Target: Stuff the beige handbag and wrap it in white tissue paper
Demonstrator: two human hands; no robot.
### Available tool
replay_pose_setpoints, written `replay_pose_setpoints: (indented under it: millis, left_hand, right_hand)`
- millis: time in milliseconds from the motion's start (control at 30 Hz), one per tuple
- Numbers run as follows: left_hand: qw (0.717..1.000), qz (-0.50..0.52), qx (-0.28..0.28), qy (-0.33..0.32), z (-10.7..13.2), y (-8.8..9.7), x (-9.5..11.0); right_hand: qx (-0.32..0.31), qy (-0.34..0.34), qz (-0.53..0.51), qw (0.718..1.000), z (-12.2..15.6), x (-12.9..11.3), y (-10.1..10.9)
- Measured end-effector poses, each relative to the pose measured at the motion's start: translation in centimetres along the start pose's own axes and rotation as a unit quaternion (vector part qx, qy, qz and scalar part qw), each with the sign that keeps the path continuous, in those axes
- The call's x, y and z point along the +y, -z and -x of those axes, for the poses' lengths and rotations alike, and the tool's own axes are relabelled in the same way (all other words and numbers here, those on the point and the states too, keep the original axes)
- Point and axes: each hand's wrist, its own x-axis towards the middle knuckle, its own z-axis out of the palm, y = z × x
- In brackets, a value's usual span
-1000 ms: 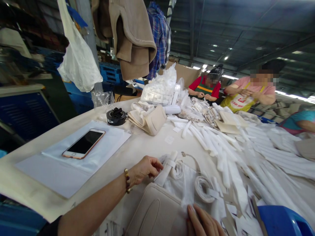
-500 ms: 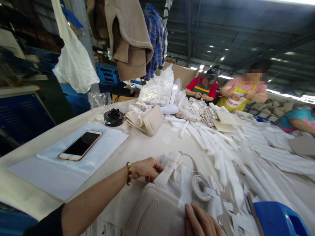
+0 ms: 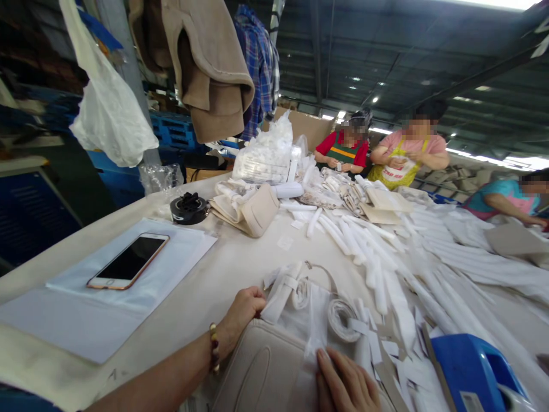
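A beige handbag [image 3: 261, 363] with a stitched oval on its front lies at the table's near edge, between my two hands. My left hand [image 3: 240, 317], with a bead bracelet at the wrist, is closed at the bag's far left corner, its fingertips partly hidden there. Over the bag's right side, my right hand [image 3: 347, 380] holds on with fingers bent, pressing a white wrapping strip [image 3: 318, 320]; its thumb is out of sight. Just beyond the bag are a wrapped strap [image 3: 281, 292] and a coiled strap [image 3: 343, 320].
A phone [image 3: 128, 260] rests on plastic sleeves at left. Farther back are a tape roll [image 3: 189, 209] and another beige bag [image 3: 251, 209]. White foam tubes [image 3: 364, 252] and paper scraps spread rightward, near a blue plastic object [image 3: 472, 372]. Several co-workers sit across the table.
My left hand has shifted down and closer to the bag's corner, its fingers drawn in. My right hand stays on the bag. The whole view has moved slightly.
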Motion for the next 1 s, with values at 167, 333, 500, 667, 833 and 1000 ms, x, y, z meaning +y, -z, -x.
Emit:
replay_pose_setpoints:
  millis: [167,333,500,667,833,1000]
  left_hand:
    - [0.999,-0.041,-0.003,0.029,0.5,0.2,0.7]
    - [0.989,-0.138,0.044,0.022,1.2,1.2,0.1]
    - [0.963,-0.26,0.077,0.003,2.2,2.0,-0.5]
    - [0.919,-0.379,0.089,-0.066,2.8,4.2,-0.5]
    - [0.859,-0.477,0.174,-0.064,4.3,9.1,-1.1]
    - [0.721,-0.542,0.235,-0.362,6.2,8.5,-1.1]
  right_hand:
    - [-0.023,-0.044,-0.02,0.999,-0.3,-0.6,0.6]
    - [-0.055,-0.066,-0.04,0.995,-0.3,-1.0,1.0]
    - [-0.043,-0.074,-0.047,0.995,-0.6,-0.9,1.2]
    - [-0.018,-0.078,-0.056,0.995,-1.0,-0.8,1.2]
    - [-0.03,-0.072,-0.057,0.995,-0.3,-0.7,0.9]
    - [-0.063,-0.066,-0.067,0.994,0.2,-0.4,0.7]
